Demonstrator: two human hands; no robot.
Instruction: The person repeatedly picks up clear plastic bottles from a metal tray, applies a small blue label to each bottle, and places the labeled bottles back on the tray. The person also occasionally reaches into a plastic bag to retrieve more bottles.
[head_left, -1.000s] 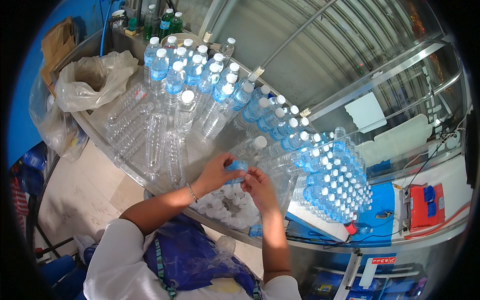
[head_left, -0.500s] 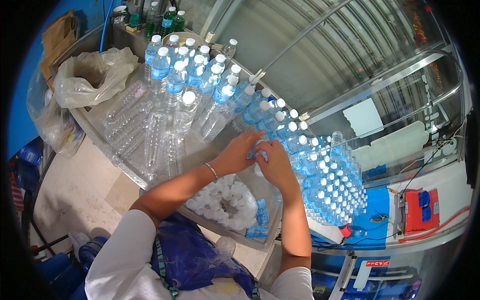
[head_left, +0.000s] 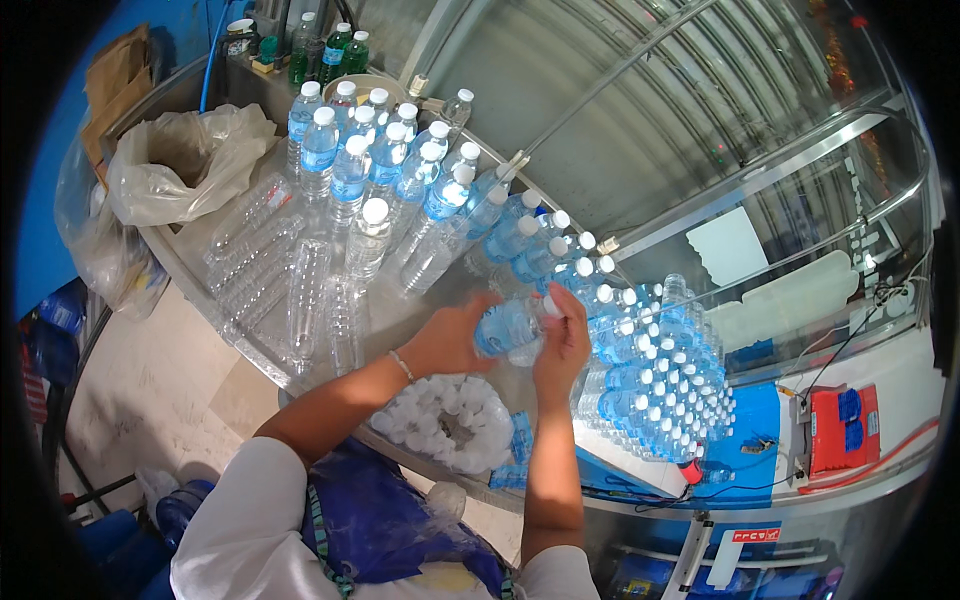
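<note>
A clear water bottle (head_left: pixel 507 327) with a blue label and white cap lies tilted between my hands, cap end toward the right. My left hand (head_left: pixel 452 338) is wrapped round its lower, labelled part. At the cap end, the fingers of my right hand (head_left: pixel 566 338) close round the neck and cap. Just below my left hand sits a bag of white caps (head_left: pixel 440 425). Beside it lie blue bottle labels (head_left: pixel 521 437). Capped bottles with blue labels (head_left: pixel 390 155) stand upright in the metal basin (head_left: pixel 262 357) beyond my hands; one capped bottle (head_left: pixel 369 240) has no label.
Several bare clear bottles (head_left: pixel 307 300) lie on their sides at the left of the basin. An open plastic bag (head_left: pixel 190 160) stands at the far left. Many filled bottles (head_left: pixel 655 385) crowd the right side. Green bottles (head_left: pixel 335 55) stand at the back.
My hands have come nearer and drawn apart. The bottle between them, mostly hidden before, now shows tipped on its side, and my right hand has moved to its cap.
</note>
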